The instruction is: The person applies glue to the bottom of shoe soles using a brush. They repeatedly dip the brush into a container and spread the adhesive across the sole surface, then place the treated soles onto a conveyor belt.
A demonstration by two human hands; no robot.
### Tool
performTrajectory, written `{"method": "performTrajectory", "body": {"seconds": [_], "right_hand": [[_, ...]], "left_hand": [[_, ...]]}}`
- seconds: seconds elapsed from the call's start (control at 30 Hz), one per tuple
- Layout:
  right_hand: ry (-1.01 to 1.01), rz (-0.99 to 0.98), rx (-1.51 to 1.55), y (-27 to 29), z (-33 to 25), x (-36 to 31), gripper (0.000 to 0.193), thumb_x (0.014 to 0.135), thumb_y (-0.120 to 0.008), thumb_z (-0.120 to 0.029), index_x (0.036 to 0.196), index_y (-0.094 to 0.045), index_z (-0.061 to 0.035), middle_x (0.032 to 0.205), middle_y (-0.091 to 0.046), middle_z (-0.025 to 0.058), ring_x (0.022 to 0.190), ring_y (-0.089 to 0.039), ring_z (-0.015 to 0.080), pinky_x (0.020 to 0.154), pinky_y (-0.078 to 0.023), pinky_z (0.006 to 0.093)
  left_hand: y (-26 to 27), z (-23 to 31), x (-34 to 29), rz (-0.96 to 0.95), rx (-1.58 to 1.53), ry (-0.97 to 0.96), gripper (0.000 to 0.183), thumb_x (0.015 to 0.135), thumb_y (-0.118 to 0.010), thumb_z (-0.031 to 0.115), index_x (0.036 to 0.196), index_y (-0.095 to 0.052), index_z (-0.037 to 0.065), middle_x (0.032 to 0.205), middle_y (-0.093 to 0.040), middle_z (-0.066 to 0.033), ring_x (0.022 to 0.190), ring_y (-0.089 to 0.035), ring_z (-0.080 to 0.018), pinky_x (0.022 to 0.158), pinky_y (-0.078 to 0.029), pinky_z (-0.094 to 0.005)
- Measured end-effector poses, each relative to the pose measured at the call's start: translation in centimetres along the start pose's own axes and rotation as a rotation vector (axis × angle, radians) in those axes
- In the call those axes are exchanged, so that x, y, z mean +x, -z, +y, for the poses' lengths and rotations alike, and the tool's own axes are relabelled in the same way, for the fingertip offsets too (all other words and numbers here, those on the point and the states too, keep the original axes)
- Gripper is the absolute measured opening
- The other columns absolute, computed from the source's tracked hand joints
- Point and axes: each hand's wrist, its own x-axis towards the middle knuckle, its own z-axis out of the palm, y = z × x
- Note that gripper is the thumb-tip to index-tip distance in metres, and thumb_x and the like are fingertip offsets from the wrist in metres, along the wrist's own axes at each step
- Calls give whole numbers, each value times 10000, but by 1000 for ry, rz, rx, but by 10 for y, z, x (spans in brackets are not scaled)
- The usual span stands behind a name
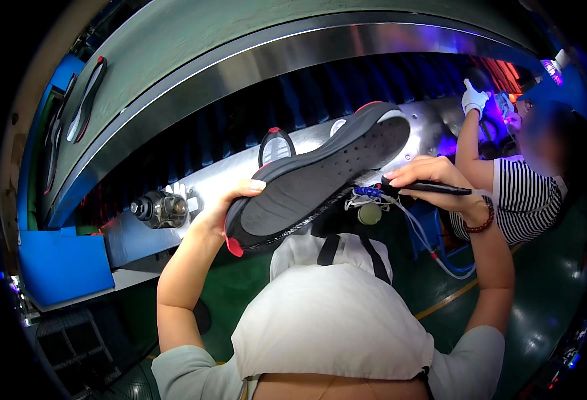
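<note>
Here's the dark shoe sole (307, 183), up in the air over the near edge of the metal ledge (217, 163), and its long axis runs on a slant: the red-tabbed end points down to the left, toward the person, the perforated end up to the right, away. The hollow inner face is turned up toward the view, a red accent showing along the far rim.

Left hand (230, 199) grasps it near the red-tabbed end, thumb over the far rim, the other fingers hidden behind. Right hand (443, 179) is closed around a black pen-like tool (443, 189), lying almost level, its left end just beside the sole's near edge; whether they touch, I can't tell.

Just behind, a second sole (277, 148) stands on the ledge, red tip uppermost. Left along the ledge, a clear bottle (165, 209) lies with its dark cap to the left. Below the right hand, blue fittings (368, 191) and a pale hose (417, 230). Farther out, more soles (87, 100) rest on the green surface (153, 57), and at the right a co-worker (523, 200) in stripes reaches out a white-gloved hand (475, 100).
</note>
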Motion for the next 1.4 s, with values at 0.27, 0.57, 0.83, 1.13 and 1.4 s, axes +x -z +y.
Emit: {"method": "performTrajectory", "body": {"seconds": [0.27,0.57,0.83,1.13,1.4], "right_hand": [[-357,49,851,-44,-34,15,186,706,-589,-25,884,-577,29,851,-595,63,777,-556,102,711,-445,218],[-305,456,564,-101,-4,12,128,714,-576,-22,830,-595,28,751,-612,60,649,-536,59,595,-420,177],[-239,716,237,-121,28,17,130,705,-588,-24,831,-607,1,763,-620,72,665,-559,85,602,-432,197],[-241,856,-317,-89,74,49,228,714,-579,-127,889,-574,18,931,-567,161,822,-523,285,751,-415,328],[-182,701,-367,-132,51,55,324,690,-560,-94,948,-518,97,975,-518,265,836,-531,346,763,-415,349]], "left_hand": [[-3,-21,28,-99,-235,11,418,684,-552,169,1020,-471,-66,932,-556,-177,812,-565,-251,742,-465,-358],[-4,-51,50,-261,-450,49,511,695,-509,247,1122,-400,-13,1059,-478,-207,913,-502,-348,740,-406,-551],[0,-63,69,-288,-511,17,526,700,-471,291,1129,-401,-6,1081,-469,-211,930,-498,-357,738,-404,-554],[-8,-75,72,-290,-518,76,533,704,-460,295,1126,-398,-25,1058,-491,-205,917,-512,-343,762,-417,-501],[-3,-76,80,-208,-477,51,425,672,-496,146,1045,-452,-53,974,-544,-171,855,-555,-269,788,-444,-363]]}}
